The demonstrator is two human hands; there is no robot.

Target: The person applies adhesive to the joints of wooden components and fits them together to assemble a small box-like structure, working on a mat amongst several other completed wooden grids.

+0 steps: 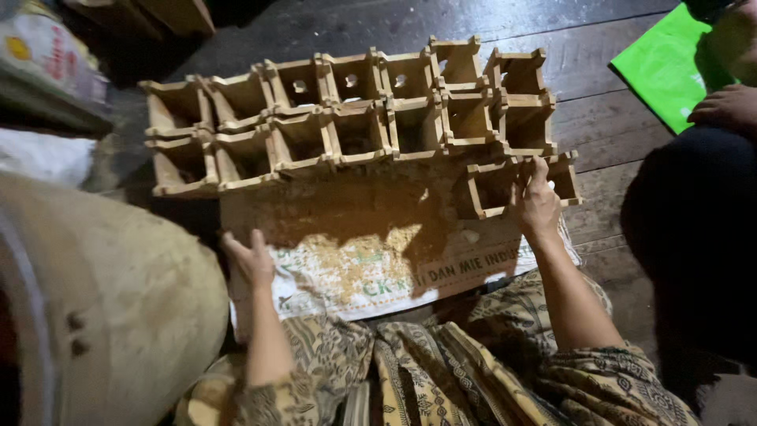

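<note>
Two open-topped wooden boxes (520,185) are sitting side by side at the right end of a flat cardboard sheet (355,213), and the person's right hand (536,207) is gripping the wall shared between them, fingers curled over its top edge. Behind this pair, two rows of the same small square boxes (355,114) are lying packed edge to edge on the sheet; roughly seven are showing in each row, though the far left ones are blurring into shadow and the count is uncertain there. Several back-row boxes are showing a round hole in a wall. The left hand (251,260) is resting open and flat, fingers spread, on the near left corner of the sheet, holding nothing. One printed woven sack (371,272), dusted with pale yellow crumbs, is lying under the cardboard and over the person's patterned lap. All of this is sitting on a dark plank floor (583,63). One large pale round vessel (118,308) is standing at the left. At the right, another person's hand (725,106) is resting beside one bright green sheet (658,67).
</note>
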